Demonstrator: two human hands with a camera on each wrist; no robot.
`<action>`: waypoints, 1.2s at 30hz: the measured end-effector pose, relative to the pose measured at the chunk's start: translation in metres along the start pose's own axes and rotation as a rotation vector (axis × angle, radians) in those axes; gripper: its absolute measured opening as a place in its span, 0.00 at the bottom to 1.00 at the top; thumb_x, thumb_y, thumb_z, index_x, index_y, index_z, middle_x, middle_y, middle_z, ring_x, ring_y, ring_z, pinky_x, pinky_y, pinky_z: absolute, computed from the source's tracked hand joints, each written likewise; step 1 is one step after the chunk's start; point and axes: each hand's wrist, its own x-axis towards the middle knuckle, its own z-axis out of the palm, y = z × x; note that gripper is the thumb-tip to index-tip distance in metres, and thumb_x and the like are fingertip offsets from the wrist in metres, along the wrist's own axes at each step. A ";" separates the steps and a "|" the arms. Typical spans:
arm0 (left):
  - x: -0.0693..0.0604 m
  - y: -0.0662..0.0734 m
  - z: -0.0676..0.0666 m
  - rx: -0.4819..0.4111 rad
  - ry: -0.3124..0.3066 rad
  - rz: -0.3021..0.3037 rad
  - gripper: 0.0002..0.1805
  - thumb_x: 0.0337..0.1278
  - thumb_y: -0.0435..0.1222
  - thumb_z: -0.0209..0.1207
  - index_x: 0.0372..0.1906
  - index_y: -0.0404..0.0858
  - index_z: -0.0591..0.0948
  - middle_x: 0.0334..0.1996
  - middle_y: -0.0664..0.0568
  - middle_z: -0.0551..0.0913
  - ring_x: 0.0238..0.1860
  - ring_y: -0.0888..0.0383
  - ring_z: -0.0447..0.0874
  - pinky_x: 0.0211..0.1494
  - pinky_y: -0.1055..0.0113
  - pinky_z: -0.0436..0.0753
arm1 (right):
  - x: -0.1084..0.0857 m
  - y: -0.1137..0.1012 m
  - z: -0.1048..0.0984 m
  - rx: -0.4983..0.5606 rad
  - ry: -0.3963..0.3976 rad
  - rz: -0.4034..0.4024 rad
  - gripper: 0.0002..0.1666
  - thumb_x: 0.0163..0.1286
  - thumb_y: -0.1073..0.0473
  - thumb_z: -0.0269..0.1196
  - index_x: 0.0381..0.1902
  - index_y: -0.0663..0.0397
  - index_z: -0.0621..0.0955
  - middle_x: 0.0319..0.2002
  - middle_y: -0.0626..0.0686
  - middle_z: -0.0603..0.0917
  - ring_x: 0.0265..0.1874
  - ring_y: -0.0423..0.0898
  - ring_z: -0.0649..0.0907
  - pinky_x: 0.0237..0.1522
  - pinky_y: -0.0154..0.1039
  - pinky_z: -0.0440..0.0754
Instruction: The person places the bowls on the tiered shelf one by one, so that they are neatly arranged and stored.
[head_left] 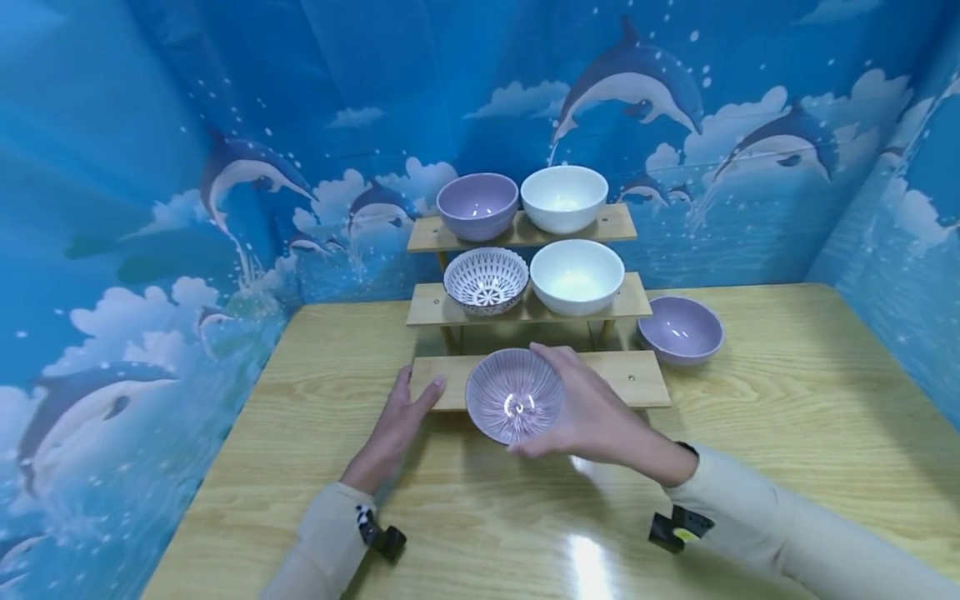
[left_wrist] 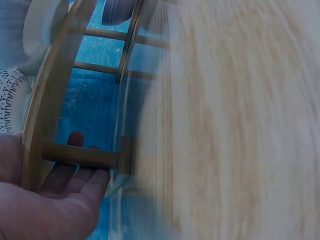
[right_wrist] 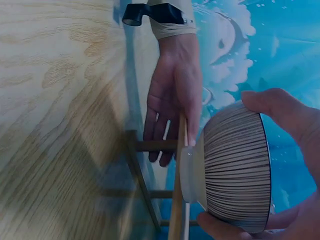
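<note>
My right hand (head_left: 592, 412) holds a purple striped bowl (head_left: 515, 393) by its rim, thumb on the near side and fingers on the far side. The bowl is over the lowest step of a wooden three-tier rack (head_left: 618, 377), its inside tilted towards me. In the right wrist view, the bowl's foot (right_wrist: 188, 174) is close against the board; whether it touches, I cannot tell. At the left end of that step, my left hand (head_left: 396, 421) grips the rack. The left wrist view shows its fingers (left_wrist: 92, 182) under the board, around a dowel leg (left_wrist: 82, 155).
On the middle step stand a patterned bowl (head_left: 487, 281) and a white bowl (head_left: 577, 277). The top step bears a plain purple bowl (head_left: 477, 206) and another white bowl (head_left: 564, 198). Another purple bowl (head_left: 680, 330) is on the table (head_left: 780, 400), right of the rack. A dolphin-printed backdrop (head_left: 480, 83) surrounds the table.
</note>
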 end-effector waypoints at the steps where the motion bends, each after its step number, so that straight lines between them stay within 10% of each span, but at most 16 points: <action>1: 0.000 0.000 0.000 -0.003 0.001 0.003 0.59 0.62 0.66 0.57 0.82 0.42 0.40 0.82 0.42 0.36 0.80 0.40 0.32 0.78 0.37 0.39 | 0.003 -0.001 0.003 0.004 -0.004 0.006 0.75 0.30 0.43 0.86 0.74 0.64 0.64 0.63 0.62 0.74 0.57 0.60 0.79 0.57 0.61 0.81; 36: -0.003 0.004 0.000 -0.006 0.000 0.061 0.52 0.70 0.54 0.57 0.82 0.38 0.41 0.81 0.38 0.36 0.80 0.37 0.32 0.78 0.35 0.37 | 0.045 -0.006 0.016 0.126 0.006 -0.020 0.73 0.35 0.44 0.87 0.75 0.61 0.64 0.66 0.62 0.73 0.64 0.57 0.74 0.63 0.56 0.77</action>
